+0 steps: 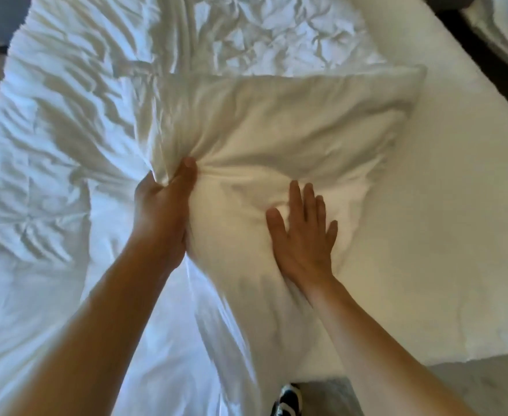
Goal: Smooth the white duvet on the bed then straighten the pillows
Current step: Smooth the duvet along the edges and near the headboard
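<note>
A white pillow (291,130) lies across the middle of the bed, partly over the wrinkled white duvet (51,145) that covers the bed's left side. My left hand (162,205) is shut on the pillow's left edge, bunching the cloth between thumb and fingers. My right hand (303,232) rests flat on the pillow's near part, fingers spread and pointing away from me. Only one pillow shows.
The bare white mattress sheet (441,205) fills the right side, its near corner at the lower right. A dark gap and another white bed (501,31) are at the top right. A shoe (285,400) stands on the grey floor by the bed's near edge.
</note>
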